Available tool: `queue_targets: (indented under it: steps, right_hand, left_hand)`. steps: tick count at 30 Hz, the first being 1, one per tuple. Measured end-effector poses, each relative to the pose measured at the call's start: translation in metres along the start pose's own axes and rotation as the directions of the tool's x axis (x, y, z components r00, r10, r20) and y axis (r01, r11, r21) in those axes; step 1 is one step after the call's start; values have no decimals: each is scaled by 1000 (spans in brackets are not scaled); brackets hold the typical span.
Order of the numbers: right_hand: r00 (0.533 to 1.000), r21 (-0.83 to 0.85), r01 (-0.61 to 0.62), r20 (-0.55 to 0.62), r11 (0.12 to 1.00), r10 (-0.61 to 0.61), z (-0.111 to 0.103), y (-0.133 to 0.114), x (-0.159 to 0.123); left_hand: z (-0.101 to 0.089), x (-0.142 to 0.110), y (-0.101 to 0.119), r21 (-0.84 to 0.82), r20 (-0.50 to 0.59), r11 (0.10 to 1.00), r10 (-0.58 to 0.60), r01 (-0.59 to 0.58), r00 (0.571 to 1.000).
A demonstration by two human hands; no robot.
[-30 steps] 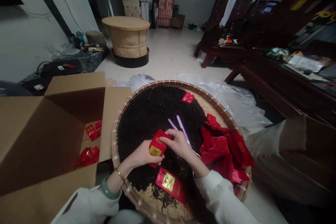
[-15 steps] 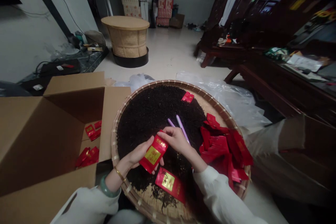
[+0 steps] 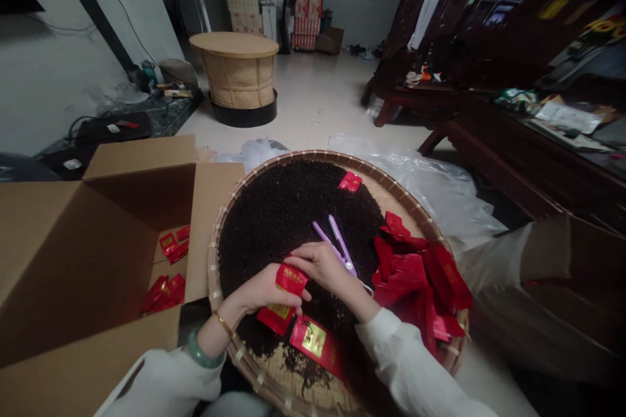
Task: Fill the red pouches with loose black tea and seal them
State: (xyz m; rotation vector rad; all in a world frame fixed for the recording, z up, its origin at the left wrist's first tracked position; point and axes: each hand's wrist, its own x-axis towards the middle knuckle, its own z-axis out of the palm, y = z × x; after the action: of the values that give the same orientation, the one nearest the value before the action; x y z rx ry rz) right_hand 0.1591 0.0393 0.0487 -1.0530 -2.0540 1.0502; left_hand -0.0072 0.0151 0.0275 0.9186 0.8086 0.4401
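My left hand (image 3: 264, 288) is wrapped round the middle of a red packet (image 3: 292, 279) with a gold label, its fingers crossing the front. At the packet's top edge, my right hand (image 3: 320, 263) pinches with thumb and fingers. Both hands are over a round woven bamboo tray (image 3: 212, 267) spread with dark, dry tea leaves (image 3: 278, 208). Just below them lies another red packet (image 3: 313, 337), its gold label marked in black. A purple tong-like tool (image 3: 338, 239) with a pale cord rests on the leaves, behind my right hand.
Red packets (image 3: 415, 280) are heaped at the tray's right, and a small one (image 3: 350, 182) lies near the back. An open cardboard box (image 3: 218, 208) on the left holds several red packets (image 3: 166, 290). Plastic sheeting (image 3: 430, 179) lies behind, with a dark wooden table (image 3: 528, 156) at right.
My left hand has turned and now covers the packet's middle, where the gold label showed fully before. My right hand has shifted slightly, still at the top edge, showing more of the purple tool.
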Motion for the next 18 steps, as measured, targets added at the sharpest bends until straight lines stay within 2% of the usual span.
queue_targets:
  steps: [3,5,8,9,11,14,16,18]
  right_hand:
    - [999,-11,-13,-46,1000,13,2,5,0]
    - [986,-57,-57,-162,997,47,-1,14,-1]
    - [913,-272,-167,-406,948,45,-10,35,-8]
    - [891,-345,-208,-454,915,31,-13,43,-11]
    - [879,-422,-237,-477,875,8,-16,55,-18]
    - [890,-408,-123,-449,905,-82,-14,54,-28]
    - [884,-367,22,-427,930,-189,-12,40,-32]
    - [887,-335,162,-362,928,-285,-11,20,-34]
  left_hand:
    - [0,1,-2,16,-37,1000,-8,8,999]
    - [0,2,-3,-21,-78,1000,-1,-1,997]
    - [-1,4,-3,-90,-150,995,32,-46,988]
    - [-1,5,-2,-103,-173,993,44,-63,984]
    - [-2,5,-1,-111,-208,990,63,-88,976]
    - [-2,6,-1,-53,-238,992,95,-111,967]
    - [-2,7,-4,84,-251,986,162,-145,954]
    - [-1,8,-8,269,-271,943,268,-195,924]
